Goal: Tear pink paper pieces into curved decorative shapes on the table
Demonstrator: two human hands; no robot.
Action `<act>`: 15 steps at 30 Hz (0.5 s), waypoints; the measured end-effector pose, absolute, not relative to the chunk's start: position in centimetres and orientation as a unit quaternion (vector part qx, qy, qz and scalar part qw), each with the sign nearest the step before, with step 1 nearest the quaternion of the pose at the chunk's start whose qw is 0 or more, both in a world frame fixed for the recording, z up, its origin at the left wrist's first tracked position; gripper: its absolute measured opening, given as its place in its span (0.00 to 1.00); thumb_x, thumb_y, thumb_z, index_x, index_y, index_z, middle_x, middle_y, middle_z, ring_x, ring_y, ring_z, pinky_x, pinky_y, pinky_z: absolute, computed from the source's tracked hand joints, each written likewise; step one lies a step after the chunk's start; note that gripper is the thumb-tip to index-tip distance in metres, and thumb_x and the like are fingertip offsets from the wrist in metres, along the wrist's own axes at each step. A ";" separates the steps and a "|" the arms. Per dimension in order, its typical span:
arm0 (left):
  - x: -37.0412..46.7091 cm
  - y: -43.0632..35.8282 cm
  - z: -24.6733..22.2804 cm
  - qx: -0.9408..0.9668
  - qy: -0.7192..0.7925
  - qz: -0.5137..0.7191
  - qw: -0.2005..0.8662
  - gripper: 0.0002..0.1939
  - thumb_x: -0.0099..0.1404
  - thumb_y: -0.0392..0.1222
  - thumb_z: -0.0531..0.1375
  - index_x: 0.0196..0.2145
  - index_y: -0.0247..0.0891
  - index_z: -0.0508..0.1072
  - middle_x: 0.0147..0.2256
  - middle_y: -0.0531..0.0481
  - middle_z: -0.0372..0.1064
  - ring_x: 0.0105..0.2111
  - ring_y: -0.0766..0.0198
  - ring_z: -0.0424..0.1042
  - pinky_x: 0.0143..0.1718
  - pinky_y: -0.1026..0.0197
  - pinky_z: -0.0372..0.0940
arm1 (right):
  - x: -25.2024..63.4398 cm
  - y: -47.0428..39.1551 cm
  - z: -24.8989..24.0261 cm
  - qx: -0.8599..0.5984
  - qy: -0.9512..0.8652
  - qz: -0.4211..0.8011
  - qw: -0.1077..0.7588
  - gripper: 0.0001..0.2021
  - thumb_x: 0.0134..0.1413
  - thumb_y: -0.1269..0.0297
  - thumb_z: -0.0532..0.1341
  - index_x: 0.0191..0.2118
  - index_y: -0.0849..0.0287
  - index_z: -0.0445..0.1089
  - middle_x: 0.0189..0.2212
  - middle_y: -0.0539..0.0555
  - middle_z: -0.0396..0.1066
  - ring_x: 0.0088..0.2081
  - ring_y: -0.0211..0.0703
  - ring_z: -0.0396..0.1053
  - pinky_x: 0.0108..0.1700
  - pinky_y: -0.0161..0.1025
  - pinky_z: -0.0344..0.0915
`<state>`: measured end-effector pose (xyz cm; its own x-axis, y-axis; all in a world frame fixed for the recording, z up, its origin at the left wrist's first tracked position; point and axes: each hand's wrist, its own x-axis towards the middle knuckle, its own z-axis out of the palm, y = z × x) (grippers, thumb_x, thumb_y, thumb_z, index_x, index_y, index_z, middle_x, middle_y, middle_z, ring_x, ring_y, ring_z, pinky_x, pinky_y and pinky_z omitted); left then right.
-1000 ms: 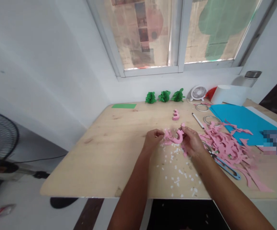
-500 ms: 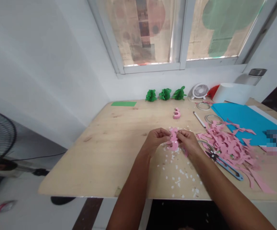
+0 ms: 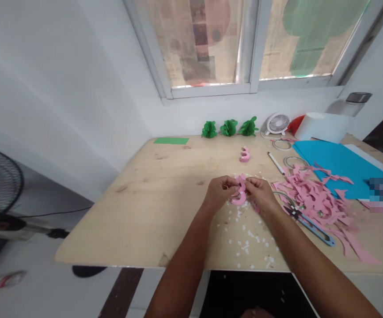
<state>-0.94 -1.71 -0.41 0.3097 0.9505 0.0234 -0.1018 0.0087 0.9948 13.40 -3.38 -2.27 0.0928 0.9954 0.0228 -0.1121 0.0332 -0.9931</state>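
A pink curved paper cutout [image 3: 239, 198] is held between my two hands, low over the table. My left hand [image 3: 222, 191] pinches its left edge, and my right hand [image 3: 260, 193] pinches the right edge, so part of it is hidden by fingers. Small white paper bits [image 3: 244, 247] lie scattered below the cutout. Farther back, another pink piece, shaped like a 3 [image 3: 244, 154], rests on the table. To the right of my right hand are blue-handled scissors [image 3: 313, 227] beside a heap of pink paper scraps [image 3: 317, 192].
Three green paper shapes [image 3: 228, 127] stand along the wall, with a small white fan [image 3: 277, 124] beside them. A white pen [image 3: 276, 163], tape rings [image 3: 295, 163] and blue sheets [image 3: 350, 168] lie right. A green strip [image 3: 171, 141] is at the back left.
The view has shifted slightly. Both hands keep their pinch on the pink cutout, with only small finger movements and a slight shift of the piece.
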 end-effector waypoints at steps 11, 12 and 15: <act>-1.0 -1.6 -0.5 0.569 0.392 0.431 0.580 0.07 0.46 0.38 0.63 0.24 0.32 0.71 0.20 0.51 0.69 0.20 0.67 0.69 0.24 0.64 0.65 | 13.1 -3.6 -1.6 -0.487 -0.455 0.498 0.555 0.16 0.41 0.56 0.63 0.16 0.59 0.59 0.13 0.44 0.54 0.17 0.31 0.49 0.20 0.32 0.44; -1.0 -1.6 -0.5 0.571 0.392 0.430 0.580 0.07 0.46 0.38 0.63 0.24 0.32 0.72 0.20 0.51 0.69 0.20 0.66 0.69 0.24 0.64 0.65 | 13.1 -3.7 -1.5 -0.491 -0.455 0.498 0.552 0.16 0.40 0.56 0.63 0.16 0.59 0.60 0.12 0.44 0.55 0.17 0.31 0.49 0.20 0.32 0.44; -1.0 -1.6 -0.4 0.580 0.390 0.431 0.571 0.07 0.46 0.38 0.63 0.24 0.32 0.72 0.21 0.50 0.70 0.21 0.66 0.69 0.25 0.63 0.65 | 13.1 -3.7 -1.2 -0.493 -0.450 0.505 0.548 0.15 0.38 0.55 0.64 0.16 0.60 0.61 0.12 0.44 0.56 0.16 0.31 0.50 0.20 0.32 0.44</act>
<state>-1.04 -1.64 -0.43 0.3245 0.9443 0.0549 -0.0388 -0.0446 0.9982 13.06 -3.74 -1.24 0.0860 0.9963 -0.0045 -0.1106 0.0050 -0.9939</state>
